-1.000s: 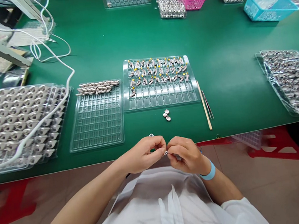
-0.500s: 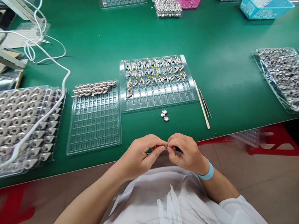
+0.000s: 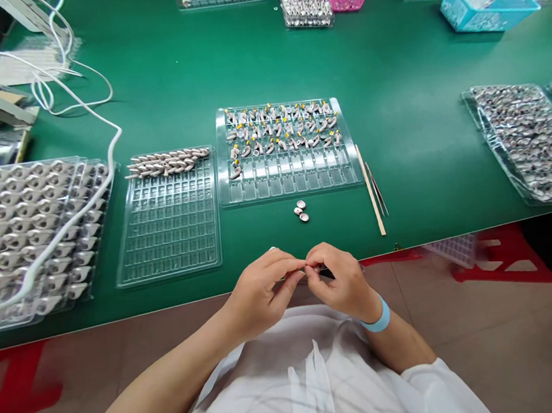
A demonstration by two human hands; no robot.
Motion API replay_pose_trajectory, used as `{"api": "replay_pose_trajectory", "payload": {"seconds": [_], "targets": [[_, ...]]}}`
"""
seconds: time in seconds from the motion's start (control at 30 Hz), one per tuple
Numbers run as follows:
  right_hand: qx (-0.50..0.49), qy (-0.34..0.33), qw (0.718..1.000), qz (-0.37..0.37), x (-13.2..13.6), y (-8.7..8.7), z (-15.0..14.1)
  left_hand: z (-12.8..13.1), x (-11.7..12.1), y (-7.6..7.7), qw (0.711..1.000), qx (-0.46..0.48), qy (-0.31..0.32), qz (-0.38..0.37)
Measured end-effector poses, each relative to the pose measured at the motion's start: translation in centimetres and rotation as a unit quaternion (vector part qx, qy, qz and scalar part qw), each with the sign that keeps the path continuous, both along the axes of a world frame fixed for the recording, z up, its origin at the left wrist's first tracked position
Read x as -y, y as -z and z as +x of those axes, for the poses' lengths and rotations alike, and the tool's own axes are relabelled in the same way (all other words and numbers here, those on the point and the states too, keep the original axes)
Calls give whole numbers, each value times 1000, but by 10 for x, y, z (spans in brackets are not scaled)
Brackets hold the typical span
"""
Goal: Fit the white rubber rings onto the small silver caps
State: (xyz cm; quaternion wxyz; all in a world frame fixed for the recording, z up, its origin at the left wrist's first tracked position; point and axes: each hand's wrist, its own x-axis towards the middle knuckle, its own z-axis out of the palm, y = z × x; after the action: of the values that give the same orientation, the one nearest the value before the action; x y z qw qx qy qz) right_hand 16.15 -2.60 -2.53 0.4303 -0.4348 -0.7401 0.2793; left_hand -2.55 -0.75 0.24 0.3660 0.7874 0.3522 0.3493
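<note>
Two hands meet at the fingertips by the front edge of the green table [image 3: 419, 119]. A small part [image 3: 318, 268] shows as a glint between the right hand's [image 3: 340, 282] finger and thumb, its shape mostly hidden; that grip is pinched on it. The left hand's [image 3: 266, 296] grip is together, touching the right fingertips (what lies inside it, I cannot tell). Just beyond sit three round metal pieces [image 3: 301, 211]. The middle tray [image 3: 293, 181] carries yellow-tipped metal parts [image 3: 270, 146]; the left tray [image 3: 167, 231] has slender pieces [image 3: 167, 163] across its far end.
</note>
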Motion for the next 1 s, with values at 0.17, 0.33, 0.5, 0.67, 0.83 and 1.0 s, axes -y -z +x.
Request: {"api": "replay_pose_trajectory", "payload": {"seconds": [0.17, 0.33, 0.5, 0.67, 0.83, 1.0], "targets": [[24, -10, 999, 25, -2, -5, 5, -3, -3, -7, 993, -57, 21, -97], [77, -14, 996, 49, -1, -9, 8, 1, -7, -11, 998, -52, -4, -21], [142, -16, 986, 81, -2, -12, 8, 3, -11, -15, 994, -107, 5, 17], [183, -15, 978, 94, -3, -12, 7, 4, -16, -19, 986, -163, 30, 14], [181, -20, 978, 99, -2, -11, 6, 2, -20, -20, 981, -184, 58, -7], [161, -30, 982, 93, -1, -12, 7, -1, -23, -22, 977, -190, 78, -49]]}}
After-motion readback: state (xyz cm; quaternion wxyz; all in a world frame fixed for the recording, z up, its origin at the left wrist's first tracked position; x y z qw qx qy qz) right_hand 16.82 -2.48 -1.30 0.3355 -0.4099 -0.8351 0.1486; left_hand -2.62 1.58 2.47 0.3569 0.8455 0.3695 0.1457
